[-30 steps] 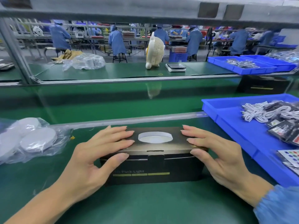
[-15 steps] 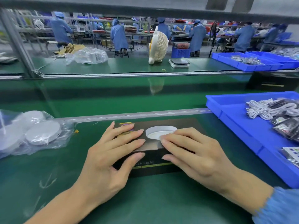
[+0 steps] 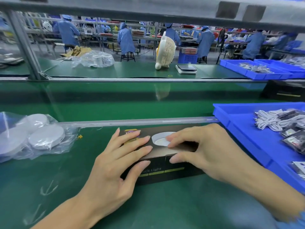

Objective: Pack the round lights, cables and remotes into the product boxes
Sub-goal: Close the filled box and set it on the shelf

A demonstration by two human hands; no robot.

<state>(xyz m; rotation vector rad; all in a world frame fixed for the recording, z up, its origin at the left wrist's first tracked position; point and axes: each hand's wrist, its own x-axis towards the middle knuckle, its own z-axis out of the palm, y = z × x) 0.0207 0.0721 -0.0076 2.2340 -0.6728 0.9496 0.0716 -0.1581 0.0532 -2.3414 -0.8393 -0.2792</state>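
A dark product box (image 3: 162, 172) printed with a round white light lies on the green bench in front of me. My left hand (image 3: 118, 160) rests flat on its left half, fingers spread over the top and thumb down the front face. My right hand (image 3: 200, 150) covers its right half, fingertips on the printed light and thumb at the front top edge. Round white lights (image 3: 46, 138) sit in a clear plastic bag at the left. White coiled cables (image 3: 270, 120) and bagged remotes (image 3: 295, 141) lie in a blue tray (image 3: 244, 134) at the right.
A metal rail (image 3: 135, 121) runs just behind the box, with a glossy green conveyor beyond it. Farther back stand a cream desk fan (image 3: 165, 52), a small scale (image 3: 186, 69), more blue trays (image 3: 257, 69) and a plastic bag (image 3: 94, 58). Workers in blue coats sit in the background.
Both hands slid inward across the box top from its ends; my right hand moved left onto the printed light, and now its fingers are curled a little.
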